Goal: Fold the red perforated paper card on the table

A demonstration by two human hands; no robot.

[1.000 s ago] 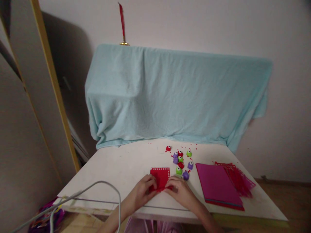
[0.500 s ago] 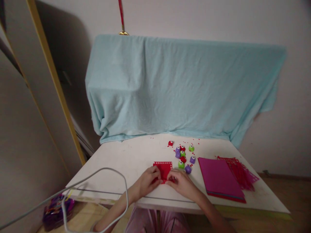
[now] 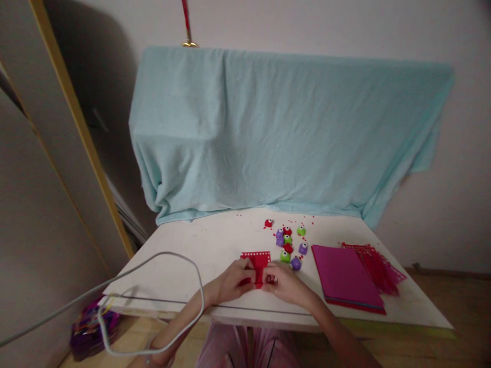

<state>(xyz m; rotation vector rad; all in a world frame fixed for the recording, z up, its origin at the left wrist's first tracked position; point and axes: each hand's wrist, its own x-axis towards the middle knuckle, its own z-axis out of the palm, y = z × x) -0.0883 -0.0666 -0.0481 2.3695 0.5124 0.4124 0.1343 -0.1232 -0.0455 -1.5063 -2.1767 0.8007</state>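
A small red paper sheet (image 3: 261, 263) lies near the table's front edge, with a row of punched holes along its far side and more down its right side. My left hand (image 3: 238, 278) grips its left part with bent fingers. On the lower right edge, my right hand (image 3: 284, 284) is closed, fingertips pinched at the paper. A bit of dark red shows between the right fingers, too small to make out. Just beyond the right hand sit several small craft punches in red, purple and green, among them a green punch (image 3: 285, 255) and a purple punch (image 3: 295, 263).
A stack of magenta and red sheets (image 3: 343, 276) lies to the right, beside punched red strips (image 3: 378, 268). Tiny red paper bits dot the far table. A grey cable (image 3: 153, 258) loops over the left front. A light blue cloth (image 3: 287, 133) hangs behind the white table (image 3: 184, 271).
Both hands stay at the red paper. My right fingers have curled in more, and a dark red bit now shows between them. The whole view has shifted slightly.
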